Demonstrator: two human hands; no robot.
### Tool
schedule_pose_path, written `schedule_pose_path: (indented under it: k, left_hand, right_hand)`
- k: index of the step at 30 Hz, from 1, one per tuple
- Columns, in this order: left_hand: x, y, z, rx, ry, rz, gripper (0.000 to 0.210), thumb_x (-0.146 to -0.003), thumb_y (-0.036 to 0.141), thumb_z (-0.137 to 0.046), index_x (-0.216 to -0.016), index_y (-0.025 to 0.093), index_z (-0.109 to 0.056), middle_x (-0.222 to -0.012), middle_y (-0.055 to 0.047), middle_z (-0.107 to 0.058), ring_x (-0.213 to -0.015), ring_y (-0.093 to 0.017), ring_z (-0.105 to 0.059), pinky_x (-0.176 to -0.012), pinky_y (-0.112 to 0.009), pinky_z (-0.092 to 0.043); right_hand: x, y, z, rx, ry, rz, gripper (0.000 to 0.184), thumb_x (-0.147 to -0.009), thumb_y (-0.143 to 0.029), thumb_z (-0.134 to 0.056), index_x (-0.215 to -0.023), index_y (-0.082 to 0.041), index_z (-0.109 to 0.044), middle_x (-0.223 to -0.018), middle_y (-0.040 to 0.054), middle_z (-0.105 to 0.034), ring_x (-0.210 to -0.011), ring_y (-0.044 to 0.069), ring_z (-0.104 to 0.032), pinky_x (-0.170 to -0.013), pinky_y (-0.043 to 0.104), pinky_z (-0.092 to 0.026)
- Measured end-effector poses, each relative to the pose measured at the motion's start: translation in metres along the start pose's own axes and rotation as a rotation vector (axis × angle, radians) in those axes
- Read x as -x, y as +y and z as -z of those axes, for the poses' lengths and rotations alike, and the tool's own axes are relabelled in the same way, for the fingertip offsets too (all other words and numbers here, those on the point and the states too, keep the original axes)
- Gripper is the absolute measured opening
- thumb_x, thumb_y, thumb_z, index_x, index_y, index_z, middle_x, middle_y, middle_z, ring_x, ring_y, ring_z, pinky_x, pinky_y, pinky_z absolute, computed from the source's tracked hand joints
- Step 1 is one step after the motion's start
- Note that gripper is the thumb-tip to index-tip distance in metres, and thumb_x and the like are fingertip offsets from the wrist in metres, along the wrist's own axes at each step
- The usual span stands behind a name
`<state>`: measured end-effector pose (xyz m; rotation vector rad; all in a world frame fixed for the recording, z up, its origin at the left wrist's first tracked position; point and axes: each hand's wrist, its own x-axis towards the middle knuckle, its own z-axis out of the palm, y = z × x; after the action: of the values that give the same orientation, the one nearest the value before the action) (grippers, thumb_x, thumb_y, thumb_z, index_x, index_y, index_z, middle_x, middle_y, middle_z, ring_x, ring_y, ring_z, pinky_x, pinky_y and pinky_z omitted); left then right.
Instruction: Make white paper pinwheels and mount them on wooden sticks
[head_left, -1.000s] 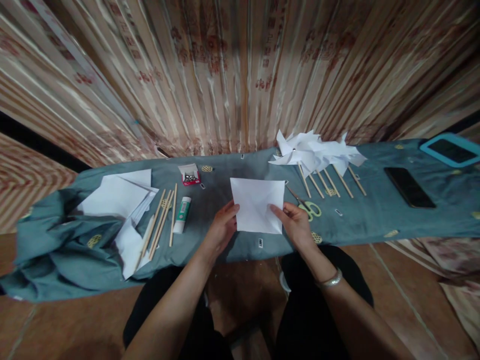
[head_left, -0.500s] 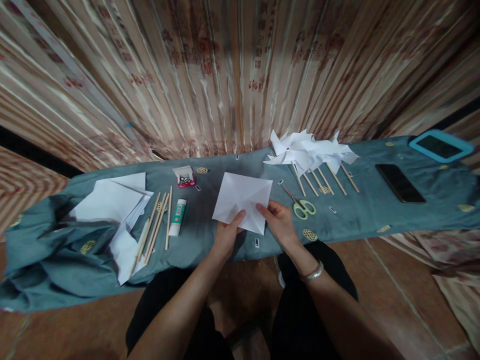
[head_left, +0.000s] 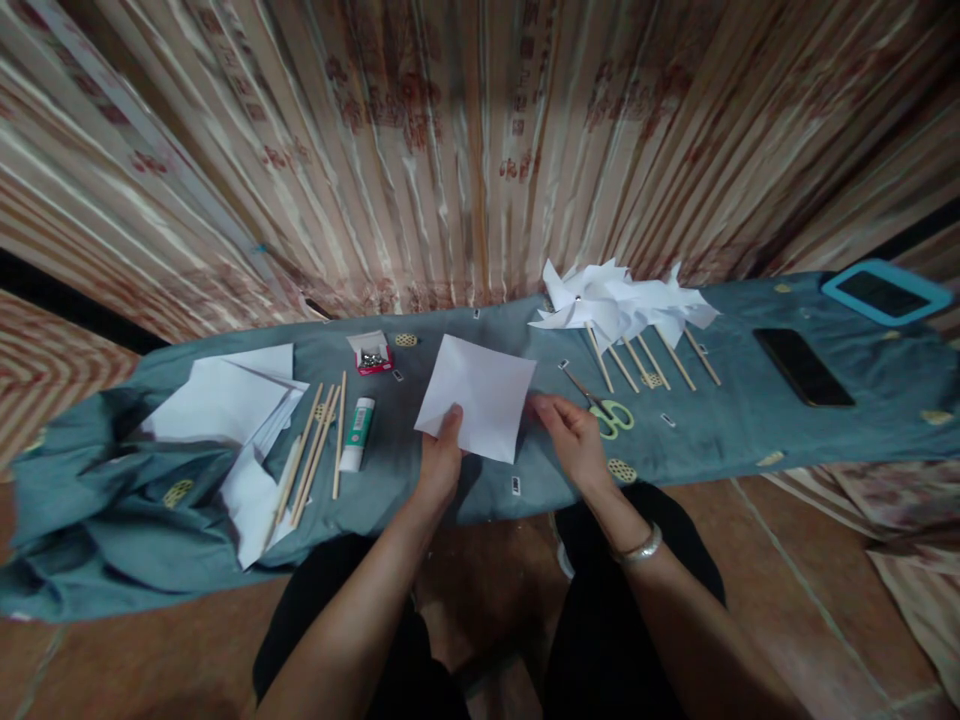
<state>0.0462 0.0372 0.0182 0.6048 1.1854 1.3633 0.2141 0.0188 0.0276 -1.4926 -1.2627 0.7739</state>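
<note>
My left hand [head_left: 441, 458] pinches the lower left edge of a square white paper sheet [head_left: 480, 398], its thumb on top and the other fingers underneath. The sheet is slightly bowed and held just over the cloth. To the right of the sheet, my right hand [head_left: 571, 440] is off the paper, fingers loosely bent and nothing seen in them. Close beside its knuckles lies a pair of scissors [head_left: 616, 418] with light green handles, partly hidden by the hand.
White paper pinwheels [head_left: 600, 295] on sticks lie at the back right, with a black phone [head_left: 802, 367] and a blue-framed device [head_left: 889, 292] beyond. On the left are a glue stick [head_left: 357, 435], wooden sticks [head_left: 313, 455], a small box of pins [head_left: 371, 357] and paper sheets [head_left: 225, 395].
My right hand has let go of the paper and moved right, towards the scissors. My left hand has shifted slightly left with the sheet, which has turned a little.
</note>
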Motion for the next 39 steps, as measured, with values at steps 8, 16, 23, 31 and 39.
schedule_pose_path:
  k: [8, 16, 23, 31, 39]
  left_hand:
    - [-0.016, 0.008, 0.011, -0.23, -0.043, -0.212, 0.036, -0.065, 0.022, -0.074, -0.1, 0.019, -0.068, -0.1, -0.009, -0.074, -0.1, -0.027, -0.068, -0.102, -0.044, -0.049]
    - [-0.024, 0.002, 0.014, -0.196, -0.027, -0.159, 0.043, -0.057, 0.027, -0.08, -0.096, 0.016, -0.068, -0.099, -0.009, -0.074, -0.095, -0.026, -0.069, -0.095, -0.042, -0.051]
    - [-0.028, 0.007, 0.01, -0.137, -0.011, -0.161, 0.04, -0.054, 0.025, -0.081, -0.09, 0.017, -0.066, -0.096, -0.008, -0.073, -0.093, -0.026, -0.068, -0.096, -0.044, -0.051]
    - [-0.037, 0.013, 0.013, -0.015, 0.025, -0.16, 0.046, -0.053, 0.022, -0.081, -0.096, 0.018, -0.065, -0.101, -0.007, -0.073, -0.095, -0.025, -0.068, -0.098, -0.045, -0.05]
    - [-0.041, 0.039, 0.016, 0.122, 0.013, -0.18, 0.06, -0.053, 0.019, -0.081, -0.11, 0.019, -0.063, -0.112, -0.006, -0.07, -0.105, -0.024, -0.066, -0.103, -0.044, -0.047]
  right_hand:
    - [-0.002, 0.028, 0.062, 0.762, 0.165, 0.178, 0.036, -0.09, -0.029, -0.042, -0.109, -0.012, -0.069, -0.105, 0.0187, -0.073, -0.095, 0.03, -0.066, -0.087, 0.043, -0.05]
    - [0.005, 0.034, 0.079, 1.089, 0.139, 0.126, 0.031, -0.088, -0.023, -0.048, -0.109, -0.011, -0.067, -0.097, 0.0191, -0.072, -0.086, 0.03, -0.066, -0.081, 0.04, -0.049]
    - [0.005, 0.028, 0.078, 0.897, 0.058, -0.022, 0.034, -0.084, -0.027, -0.057, -0.113, -0.013, -0.067, -0.094, 0.016, -0.074, -0.086, 0.03, -0.069, -0.077, 0.041, -0.051]
    - [0.021, 0.012, 0.038, -0.36, -0.151, -0.383, 0.044, -0.06, -0.042, -0.084, -0.096, -0.021, -0.071, -0.088, 0.0058, -0.075, -0.075, 0.02, -0.07, -0.056, 0.026, -0.05]
    - [0.034, 0.0, 0.017, -0.43, -0.49, -0.444, 0.044, -0.059, -0.038, -0.088, -0.099, -0.022, -0.076, -0.076, -0.0004, -0.071, -0.061, 0.009, -0.059, -0.055, 0.02, -0.047]
